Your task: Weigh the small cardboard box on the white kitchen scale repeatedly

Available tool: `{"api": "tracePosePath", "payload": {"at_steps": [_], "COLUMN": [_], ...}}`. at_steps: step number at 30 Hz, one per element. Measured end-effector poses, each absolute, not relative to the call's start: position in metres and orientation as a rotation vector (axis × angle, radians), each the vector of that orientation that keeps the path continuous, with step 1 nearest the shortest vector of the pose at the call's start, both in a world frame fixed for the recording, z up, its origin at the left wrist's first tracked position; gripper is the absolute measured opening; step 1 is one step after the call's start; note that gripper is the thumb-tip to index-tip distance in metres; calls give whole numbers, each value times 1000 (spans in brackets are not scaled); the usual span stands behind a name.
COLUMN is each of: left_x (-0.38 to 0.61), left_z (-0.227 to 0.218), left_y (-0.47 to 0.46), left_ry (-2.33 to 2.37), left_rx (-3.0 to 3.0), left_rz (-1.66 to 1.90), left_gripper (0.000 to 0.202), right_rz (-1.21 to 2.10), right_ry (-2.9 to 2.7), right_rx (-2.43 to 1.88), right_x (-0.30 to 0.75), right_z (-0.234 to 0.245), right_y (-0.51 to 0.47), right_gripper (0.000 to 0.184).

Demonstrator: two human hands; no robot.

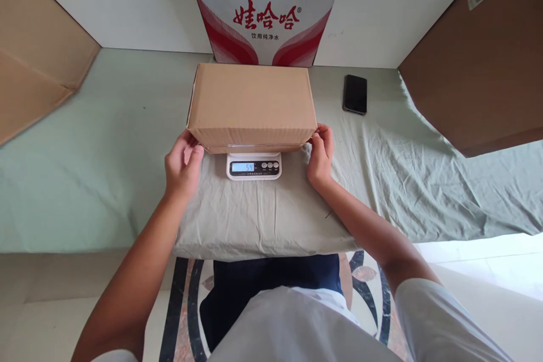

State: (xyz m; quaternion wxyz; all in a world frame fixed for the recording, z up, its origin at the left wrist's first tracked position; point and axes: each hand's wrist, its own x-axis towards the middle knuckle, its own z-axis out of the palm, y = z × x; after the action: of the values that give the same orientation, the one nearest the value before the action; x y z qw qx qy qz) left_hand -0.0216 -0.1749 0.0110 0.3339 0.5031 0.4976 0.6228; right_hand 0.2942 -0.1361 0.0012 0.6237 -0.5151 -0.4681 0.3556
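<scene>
A plain brown cardboard box [251, 104] rests on a small white digital scale [253, 166] whose lit display reads a number. My left hand [182, 165] curls against the box's lower left corner. My right hand [321, 153] is curled at the lower right corner, fingertips touching the box edge. Both hands grip the box from its two sides. The scale stands on a folded grey-green cloth pad [263, 220].
A white and red printed carton [263, 17] stands right behind the box against the wall. A black phone [355, 94] lies to the right on the pale green sheet [85, 169]. Large brown cardboard pieces lean at far left [34, 56] and far right [479, 79].
</scene>
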Motion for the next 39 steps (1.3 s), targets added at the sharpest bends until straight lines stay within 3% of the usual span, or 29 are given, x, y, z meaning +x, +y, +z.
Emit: {"api": "tracePosePath", "payload": {"at_steps": [4, 13, 17, 23, 31, 34, 39], "left_x": [-19, -11, -12, -17, -20, -22, -15], "left_z": [6, 0, 1, 5, 42, 66, 87], "left_y": [-175, -178, -176, -172, -170, -157, -88], "left_ry": [1349, 1441, 1364, 1445, 1418, 1361, 1115], "left_rx": [1305, 1428, 1445, 1543, 1561, 1589, 1691], "left_rz": [1598, 1634, 1643, 1569, 1491, 1512, 1679], "left_gripper": [60, 64, 62, 58, 41, 51, 88], "right_rz": [787, 701, 684, 880, 842, 758, 668], "right_ry": [-1079, -1184, -1287, -1480, -1592, -1626, -1595], "right_rx": [-1166, -1108, -1068, -1001, -1006, -979, -945], "right_x": [295, 290, 293, 291, 296, 305, 307], "right_z": [0, 7, 8, 1, 33, 41, 34], "right_y": [-137, -147, -147, -142, -136, -114, -45], "right_gripper": [30, 43, 61, 107, 93, 92, 104]}}
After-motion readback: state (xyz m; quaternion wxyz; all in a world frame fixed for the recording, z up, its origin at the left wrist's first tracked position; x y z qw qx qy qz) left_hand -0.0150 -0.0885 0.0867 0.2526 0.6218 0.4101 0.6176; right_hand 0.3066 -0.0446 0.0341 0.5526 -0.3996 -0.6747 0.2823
